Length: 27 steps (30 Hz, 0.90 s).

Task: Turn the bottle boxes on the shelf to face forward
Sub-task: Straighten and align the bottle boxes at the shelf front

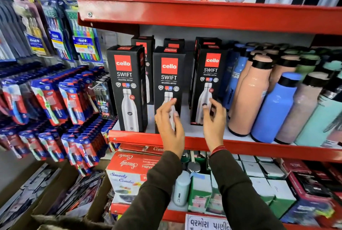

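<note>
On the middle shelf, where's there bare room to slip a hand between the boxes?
The widest bare shelf patch lies between the middle Cello box and the right Cello box; both hands hover in front of it. A narrow gap separates the left Cello box from the middle one. Right of the boxes, loose bottles are packed tightly.

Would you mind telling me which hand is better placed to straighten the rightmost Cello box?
Right: the right hand is open at that slightly angled box; the left hand fronts the middle box.
</note>
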Each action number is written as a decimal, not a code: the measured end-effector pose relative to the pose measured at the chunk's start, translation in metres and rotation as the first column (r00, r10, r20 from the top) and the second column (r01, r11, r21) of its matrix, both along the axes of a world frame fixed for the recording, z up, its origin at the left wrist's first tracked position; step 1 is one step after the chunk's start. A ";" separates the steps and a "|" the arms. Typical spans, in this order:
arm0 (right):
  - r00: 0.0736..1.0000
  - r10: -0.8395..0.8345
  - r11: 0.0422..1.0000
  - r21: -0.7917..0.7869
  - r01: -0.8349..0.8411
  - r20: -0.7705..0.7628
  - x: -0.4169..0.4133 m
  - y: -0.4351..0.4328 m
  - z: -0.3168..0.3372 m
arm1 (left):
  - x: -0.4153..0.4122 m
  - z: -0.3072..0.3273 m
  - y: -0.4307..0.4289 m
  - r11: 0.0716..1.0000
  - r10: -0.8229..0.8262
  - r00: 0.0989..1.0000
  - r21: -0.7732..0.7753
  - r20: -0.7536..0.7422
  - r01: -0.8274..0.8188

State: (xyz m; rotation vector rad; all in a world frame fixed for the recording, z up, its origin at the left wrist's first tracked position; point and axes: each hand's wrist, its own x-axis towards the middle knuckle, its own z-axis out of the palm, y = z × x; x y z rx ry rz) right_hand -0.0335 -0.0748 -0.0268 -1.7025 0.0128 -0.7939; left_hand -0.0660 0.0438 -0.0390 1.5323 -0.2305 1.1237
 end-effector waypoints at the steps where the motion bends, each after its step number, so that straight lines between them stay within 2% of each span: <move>1: 1.000 -0.010 1.000 -0.008 0.010 -0.007 0.004 -0.007 0.002 | 0.002 0.003 -0.008 0.998 -0.050 0.998 0.027 0.041 0.049; 4: 0.998 -0.002 0.999 -0.052 -0.002 -0.063 0.017 -0.022 0.009 | 0.015 0.012 -0.035 0.975 -0.207 0.978 0.087 0.036 0.203; 7: 0.981 0.025 0.988 -0.148 -0.054 -0.191 0.035 -0.034 0.012 | 0.036 0.019 -0.058 0.965 -0.233 0.958 0.079 -0.166 0.249; 11: 0.948 0.113 0.975 -0.152 -0.164 -0.297 0.052 -0.043 0.010 | 0.067 0.024 -0.076 0.952 -0.307 0.830 -0.158 -0.465 0.264; 14: 0.941 0.128 0.981 -0.099 -0.166 -0.314 0.056 -0.046 0.006 | 0.082 0.022 -0.078 0.934 -0.345 0.733 -0.287 -0.586 0.211; 21: 0.967 0.110 0.986 -0.096 -0.135 -0.230 0.050 -0.054 0.002 | 0.082 0.013 -0.078 0.928 -0.327 0.757 -0.343 -0.565 0.144; 27: 0.965 0.135 0.982 -0.103 -0.161 -0.224 0.038 -0.057 0.000 | 0.073 0.010 -0.075 0.929 -0.307 0.776 -0.351 -0.551 0.118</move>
